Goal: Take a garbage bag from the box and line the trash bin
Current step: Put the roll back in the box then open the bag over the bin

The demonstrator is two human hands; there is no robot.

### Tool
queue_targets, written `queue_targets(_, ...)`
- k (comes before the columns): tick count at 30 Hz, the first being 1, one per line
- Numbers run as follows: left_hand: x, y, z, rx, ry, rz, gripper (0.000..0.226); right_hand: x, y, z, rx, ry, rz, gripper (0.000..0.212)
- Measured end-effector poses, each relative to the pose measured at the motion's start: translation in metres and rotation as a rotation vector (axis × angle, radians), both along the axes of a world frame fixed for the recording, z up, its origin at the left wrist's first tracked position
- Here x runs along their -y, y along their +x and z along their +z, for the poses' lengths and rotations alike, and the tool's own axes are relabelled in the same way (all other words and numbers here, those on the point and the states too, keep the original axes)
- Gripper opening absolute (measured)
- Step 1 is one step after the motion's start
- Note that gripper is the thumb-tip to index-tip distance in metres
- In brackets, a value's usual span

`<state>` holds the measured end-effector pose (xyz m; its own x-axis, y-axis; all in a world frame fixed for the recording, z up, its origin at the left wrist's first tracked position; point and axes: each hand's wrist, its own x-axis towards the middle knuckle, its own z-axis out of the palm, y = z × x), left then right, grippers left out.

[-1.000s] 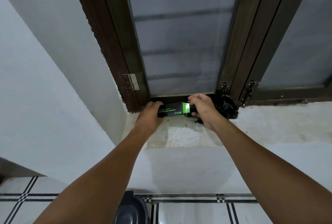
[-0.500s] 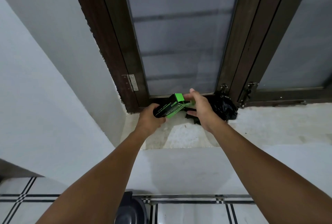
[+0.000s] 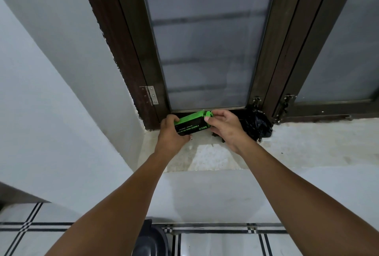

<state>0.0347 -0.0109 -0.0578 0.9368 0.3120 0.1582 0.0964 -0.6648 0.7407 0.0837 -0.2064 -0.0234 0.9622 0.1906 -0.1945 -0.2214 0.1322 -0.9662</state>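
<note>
A frosted window (image 3: pixel 205 40) rises behind the sill (image 3: pixel 297 143). A black bag (image 3: pixel 257 125) sits on the sill beside the window frame. In front of the window, the left hand (image 3: pixel 171 134) grips the green-and-black box (image 3: pixel 191 125), its fingers wrapped round one end; the right hand (image 3: pixel 224 127) pinches the box's open flap (image 3: pixel 209 114).

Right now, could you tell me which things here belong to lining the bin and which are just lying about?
For the job:
- green and black box, gripped by the left hand; the right hand pinches its end flap
- dark bin at the bottom edge

Lying about:
- crumpled black bag on the ledge
- window hinge
</note>
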Motion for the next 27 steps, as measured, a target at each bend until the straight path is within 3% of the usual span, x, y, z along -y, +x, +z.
queue_targets(8, -0.002, -0.004, -0.006, 0.081, 0.104, -0.003, 0.081, 0.002, -0.001, -0.002, -0.016, 0.053, 0.074, 0.043)
queue_targets(13, -0.005, -0.003, -0.003, 0.087, 0.166, -0.011, 0.077, 0.003, -0.001, -0.003, -0.01, 0.077, 0.102, 0.047)
queue_targets(19, -0.007, -0.003, 0.0, 0.028, 0.17, -0.03, 0.074, 0.003, 0.0, 0.001, -0.094, 0.103, 0.104, 0.03)
queue_targets(27, -0.009, -0.008, 0.002, 0.026, 0.046, -0.01, 0.065, -0.002, -0.003, 0.005, 0.021, -0.308, 0.029, 0.033)
